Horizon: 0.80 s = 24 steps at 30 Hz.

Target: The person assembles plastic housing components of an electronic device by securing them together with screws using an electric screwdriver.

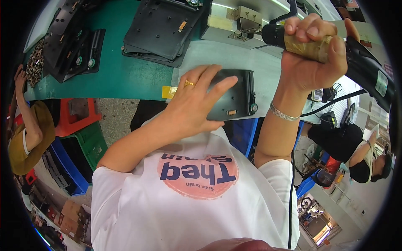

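Hands [194, 93] on panel [230, 98], pale-labelled tool [363, 62]

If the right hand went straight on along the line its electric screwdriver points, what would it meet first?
The electric screwdriver in the right hand would probably first meet the metal mechanism on the pale box; depth is unclear, so its tip may already touch it.
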Each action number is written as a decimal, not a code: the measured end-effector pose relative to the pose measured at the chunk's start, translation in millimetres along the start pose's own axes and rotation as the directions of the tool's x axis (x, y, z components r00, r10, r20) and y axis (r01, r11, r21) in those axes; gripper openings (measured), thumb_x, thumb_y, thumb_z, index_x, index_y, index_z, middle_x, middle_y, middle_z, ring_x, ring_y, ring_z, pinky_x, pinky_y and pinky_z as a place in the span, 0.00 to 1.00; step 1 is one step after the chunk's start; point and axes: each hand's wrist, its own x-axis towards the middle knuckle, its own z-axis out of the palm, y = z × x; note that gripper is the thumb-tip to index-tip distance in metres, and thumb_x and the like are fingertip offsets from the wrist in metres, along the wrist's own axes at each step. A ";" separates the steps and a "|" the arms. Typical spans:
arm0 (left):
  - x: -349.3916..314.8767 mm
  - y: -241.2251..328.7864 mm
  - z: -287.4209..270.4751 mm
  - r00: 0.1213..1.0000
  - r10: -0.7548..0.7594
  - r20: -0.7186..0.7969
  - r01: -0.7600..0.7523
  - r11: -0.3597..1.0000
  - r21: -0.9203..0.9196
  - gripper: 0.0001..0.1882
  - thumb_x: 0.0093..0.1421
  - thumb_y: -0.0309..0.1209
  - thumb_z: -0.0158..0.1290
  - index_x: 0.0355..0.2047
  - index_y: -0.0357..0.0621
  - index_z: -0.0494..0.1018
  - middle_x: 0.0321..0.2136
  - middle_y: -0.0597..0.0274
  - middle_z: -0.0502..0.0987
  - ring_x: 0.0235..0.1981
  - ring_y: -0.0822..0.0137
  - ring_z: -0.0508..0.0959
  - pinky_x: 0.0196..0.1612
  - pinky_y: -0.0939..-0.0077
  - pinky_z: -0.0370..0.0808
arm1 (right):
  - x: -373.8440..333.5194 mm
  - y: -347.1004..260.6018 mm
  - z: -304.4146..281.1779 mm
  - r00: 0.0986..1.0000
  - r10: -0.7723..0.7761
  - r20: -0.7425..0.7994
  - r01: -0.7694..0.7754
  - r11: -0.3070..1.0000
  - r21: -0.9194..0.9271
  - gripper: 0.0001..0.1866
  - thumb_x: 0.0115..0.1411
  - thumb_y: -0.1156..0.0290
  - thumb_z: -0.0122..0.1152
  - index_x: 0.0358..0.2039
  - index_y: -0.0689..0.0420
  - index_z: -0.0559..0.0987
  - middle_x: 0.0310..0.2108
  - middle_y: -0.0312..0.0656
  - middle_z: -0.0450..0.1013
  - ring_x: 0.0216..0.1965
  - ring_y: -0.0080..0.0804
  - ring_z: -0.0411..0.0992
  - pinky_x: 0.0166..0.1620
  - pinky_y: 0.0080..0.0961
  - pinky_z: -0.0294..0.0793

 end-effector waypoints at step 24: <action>5.9 -19.0 -3.5 0.997 -0.072 0.037 0.070 0.996 0.062 0.51 0.42 0.33 0.74 0.66 0.56 0.62 0.71 0.51 0.55 0.72 0.44 0.53 0.69 0.46 0.55 | 10.7 6.4 46.5 0.998 0.048 -0.037 -0.055 0.977 -0.208 0.30 0.63 0.71 0.61 0.61 0.59 0.58 0.21 0.37 0.67 0.19 0.24 0.67 0.26 0.27 0.75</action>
